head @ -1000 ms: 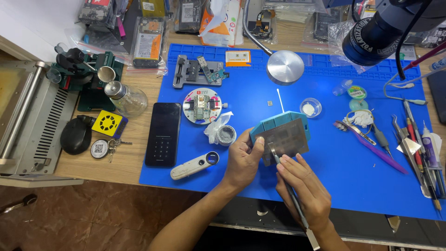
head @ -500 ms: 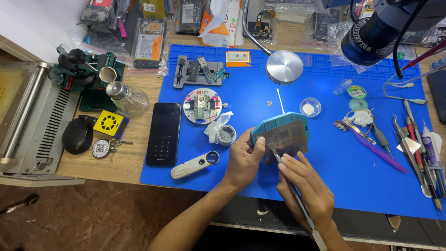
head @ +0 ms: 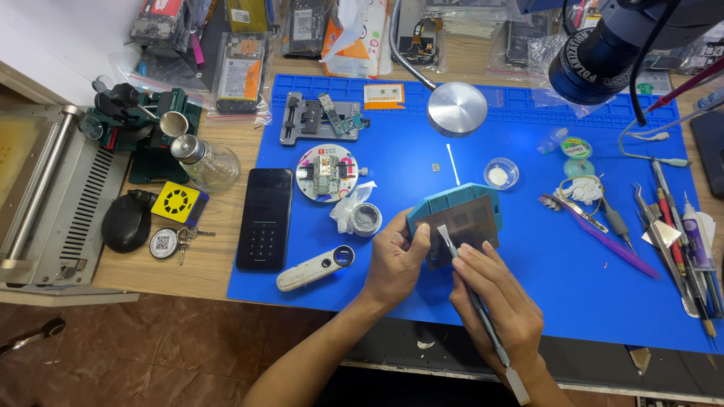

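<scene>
My left hand [head: 397, 260] grips the left side of a teal block [head: 452, 205] that carries a thin grey metal stencil plate [head: 466, 237] on its face. My right hand [head: 498, 301] holds a slim metal spatula tool [head: 475, 301] like a pen. The flat tip of that tool rests on the stencil plate near its left part. Both hands sit over the blue work mat [head: 392, 173], close to its front edge.
A black phone [head: 265, 217], a white magnifier [head: 315, 269], a round circuit-board holder [head: 325, 172], a small paste tin [head: 366, 218] and a metal disc [head: 457, 108] lie on the mat. Tweezers and tools [head: 679, 234] line the right side. A microscope head [head: 603, 53] hangs top right. A grey machine [head: 53, 203] stands left.
The spatula tip has slid a little to the left across the stencil plate. My left hand keeps its grip on the teal block.
</scene>
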